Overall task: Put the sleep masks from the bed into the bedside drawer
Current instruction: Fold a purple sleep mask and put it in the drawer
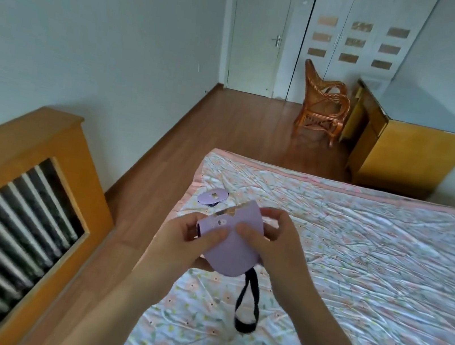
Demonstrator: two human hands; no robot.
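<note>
Head view: left hand point(188, 240) and right hand point(274, 245) both pinch a folded lilac sleep mask point(231, 243) above the bed point(356, 252), its long axis running 11 to 5 o'clock, black strap point(247, 306) hanging toward 6. A second lilac mask point(212, 196) lies on the bed at 11 o'clock from the hands.

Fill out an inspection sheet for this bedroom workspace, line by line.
Surface: bed with floral sheet, wrinkled.
Job's things: purple sleep mask held above the bed, black strap dangling; second purple mask lying near the bed's corner. No bedside drawer in view.
Clutter: nothing seen.
Grippers: left hand and right hand both grip the held mask.
Cables: nothing seen.
Surroundings: wooden radiator cover, rattan chair, yellow cabinet, closed door.
</note>
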